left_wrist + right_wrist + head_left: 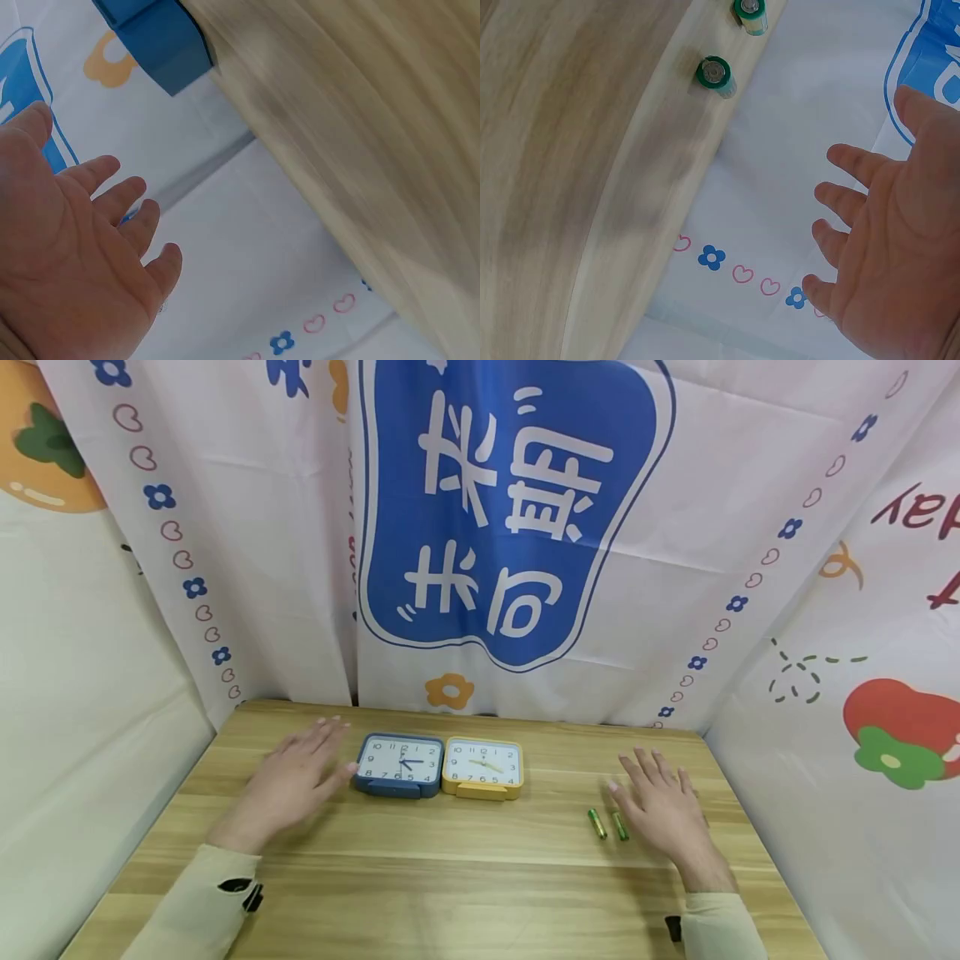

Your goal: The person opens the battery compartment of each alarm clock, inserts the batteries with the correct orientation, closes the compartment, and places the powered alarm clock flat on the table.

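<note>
A blue alarm clock (399,766) and a yellow alarm clock (483,768) lie side by side near the table's far edge, dials facing up. My left hand (296,777) is just left of the blue clock, fingers spread, holding nothing; its thumb tip appears close to the clock's left side. In the left wrist view, the palm of the left hand (75,247) is apart from the blue clock (161,45). Two green batteries (597,823) lie right of the clocks. Beside them is my right hand (663,802), fingers spread and grasping nothing. The batteries (716,76) also show in the right wrist view.
The wooden table (420,893) runs back to a white printed curtain (712,485) with a blue patch. White cloth also hangs along the left and right sides. Dark straps (253,897) show at the sleeve cuffs.
</note>
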The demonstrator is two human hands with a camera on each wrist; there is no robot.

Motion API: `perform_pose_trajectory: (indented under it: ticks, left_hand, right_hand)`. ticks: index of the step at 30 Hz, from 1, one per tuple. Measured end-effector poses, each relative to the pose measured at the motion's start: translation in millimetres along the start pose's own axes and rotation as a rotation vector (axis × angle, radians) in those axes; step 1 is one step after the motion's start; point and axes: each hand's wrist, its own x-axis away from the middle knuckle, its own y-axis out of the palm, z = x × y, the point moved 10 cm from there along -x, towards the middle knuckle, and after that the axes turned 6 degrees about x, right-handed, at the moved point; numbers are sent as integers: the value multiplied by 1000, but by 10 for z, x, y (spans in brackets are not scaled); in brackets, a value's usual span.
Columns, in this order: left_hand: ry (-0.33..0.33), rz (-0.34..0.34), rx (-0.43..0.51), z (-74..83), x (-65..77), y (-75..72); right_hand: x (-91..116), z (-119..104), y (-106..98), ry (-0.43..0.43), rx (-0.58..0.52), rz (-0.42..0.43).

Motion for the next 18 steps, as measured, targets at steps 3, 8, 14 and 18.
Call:
perform_pose_trajectory:
  ticks: [3,8,14,18]
  left_hand:
    - [31,11,-7,84,-83,33]
    - [75,9,3,258,-201,126]
    - [140,-16,-1,460,-347,297]
    - [176,-70,-18,595,-463,389]
  right_hand:
    - [-8,-33,1,-11,4,7]
    - [-6,-91,49,-24,23,-2]
    - [-9,-163,103,-38,25,-14]
    - [-17,-201,129,-47,23,-16]
